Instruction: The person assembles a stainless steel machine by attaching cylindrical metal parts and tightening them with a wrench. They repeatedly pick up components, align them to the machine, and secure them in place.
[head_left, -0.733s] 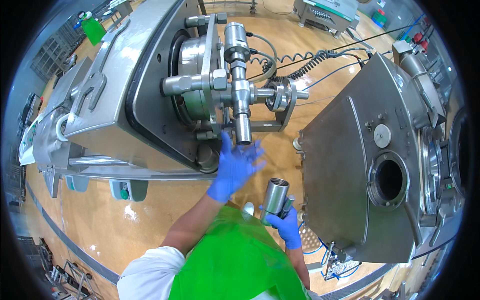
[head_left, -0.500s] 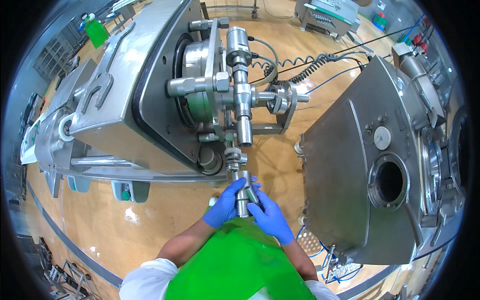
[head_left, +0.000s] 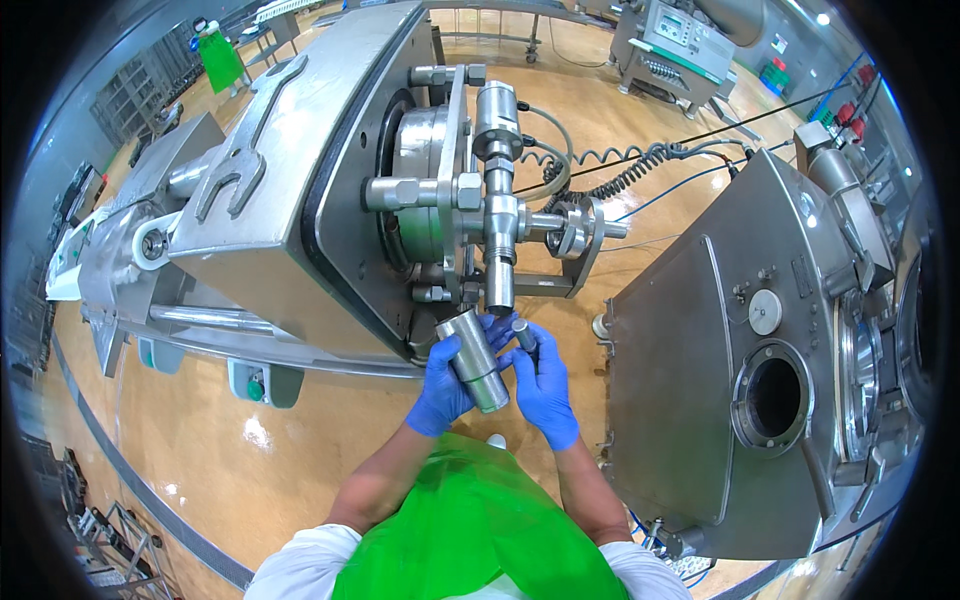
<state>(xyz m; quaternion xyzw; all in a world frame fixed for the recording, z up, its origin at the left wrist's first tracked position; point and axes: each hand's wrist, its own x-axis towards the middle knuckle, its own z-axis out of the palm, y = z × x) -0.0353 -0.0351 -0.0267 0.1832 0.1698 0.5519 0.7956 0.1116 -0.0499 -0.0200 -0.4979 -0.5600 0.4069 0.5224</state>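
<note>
My left hand point(head_left: 437, 390), in a blue glove, is closed around a thick stepped metal cylinder point(head_left: 475, 365), which tilts with its upper end toward the machine. In my right hand point(head_left: 546, 388), also gloved in blue, is a short metal rod point(head_left: 523, 335), gripped between thumb and fingers just right of the cylinder. Some fingers behind both pieces are hidden. Just above my hands, a vertical metal pipe fitting point(head_left: 500, 275) points down from the machine's bolted end plate point(head_left: 455, 150). A gap separates the cylinder from that fitting.
The large steel machine point(head_left: 250, 235) fills the upper left. A steel cabinet with a round port point(head_left: 774, 398) stands at my right. Coiled cable point(head_left: 630, 172) and hoses run between them. A person in a green apron point(head_left: 218, 58) stands far left.
The cylinder has turned from nearly upright to a tilt, and the rod has moved off its front to its right. Both hands are raised slightly closer to the pipe fitting; the view has shifted.
</note>
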